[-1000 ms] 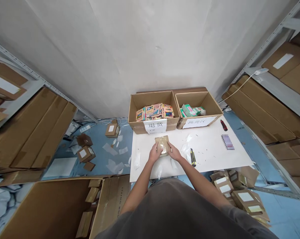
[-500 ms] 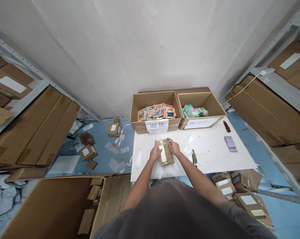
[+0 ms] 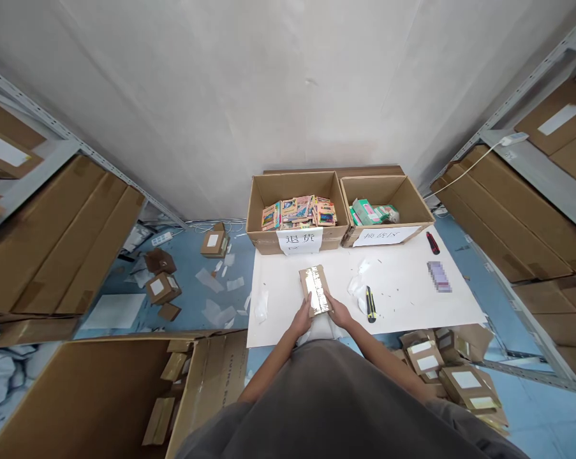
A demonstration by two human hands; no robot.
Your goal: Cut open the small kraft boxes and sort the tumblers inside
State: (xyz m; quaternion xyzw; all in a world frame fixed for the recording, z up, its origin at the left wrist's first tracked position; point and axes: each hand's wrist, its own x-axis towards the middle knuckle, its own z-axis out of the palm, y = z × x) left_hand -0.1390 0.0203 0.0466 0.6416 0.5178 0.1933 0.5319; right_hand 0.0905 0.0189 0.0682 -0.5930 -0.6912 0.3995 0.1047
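Note:
Both my hands hold a small flat cardboard box (image 3: 315,284) above the front of the white table. Shiny tape along its upper face catches the light. My left hand (image 3: 303,315) grips its lower left corner, and my right hand (image 3: 338,311) its lower right corner. Some white plastic wrapping (image 3: 320,329) lies beneath, close to my body. To the right of the box rests a yellow and black utility knife (image 3: 370,305), beside a crumpled clear plastic scrap (image 3: 357,285). Another plastic scrap (image 3: 261,307) lies on the left.
Behind stand an open carton of colourful packets (image 3: 299,241) and a carton with green-white boxes (image 3: 347,237). A red knife (image 3: 432,243) and a blurred purple item (image 3: 439,276) lie at right. A large open carton (image 3: 120,382) stands lower left; parcels (image 3: 467,382) pile lower right.
My hands have slid from the box's upper sides down to its lower corners. The box now shows a glossy taped face and sits slightly higher, with more wrapping visible below it.

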